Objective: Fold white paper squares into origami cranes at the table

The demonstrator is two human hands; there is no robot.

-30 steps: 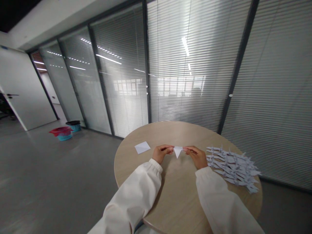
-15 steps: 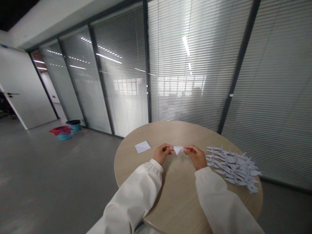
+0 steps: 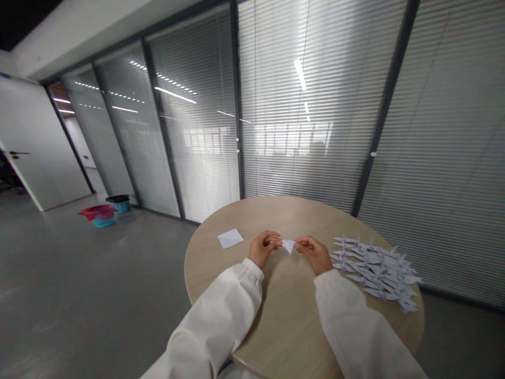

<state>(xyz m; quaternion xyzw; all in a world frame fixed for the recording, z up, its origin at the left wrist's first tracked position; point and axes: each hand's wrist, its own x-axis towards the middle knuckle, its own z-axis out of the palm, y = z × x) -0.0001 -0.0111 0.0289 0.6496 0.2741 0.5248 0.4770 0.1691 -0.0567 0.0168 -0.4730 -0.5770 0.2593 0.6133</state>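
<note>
A small folded white paper triangle [image 3: 289, 245] is pinched at its top corners, point down, between my left hand [image 3: 262, 249] and my right hand [image 3: 313, 254]. Both hands hold it in the air just above the round light-wood table [image 3: 284, 305]. White cuffed sleeves cover both my forearms. A flat square of white paper [image 3: 230, 238] lies on the table left of my left hand. To the right of my right hand, close to it, lies a large heap of white origami cranes [image 3: 374, 271].
The table's far edge meets a wall of glass panels with inner blinds [image 3: 303, 131]. A white door [image 3: 39, 147] stands at the far left. A red-rimmed blue basket [image 3: 98, 215] and a dark-rimmed blue bin [image 3: 119, 203] stand on the grey floor.
The paper triangle looks smaller and its point shorter than a second ago. My right hand has shifted slightly left, and the view has tilted a little.
</note>
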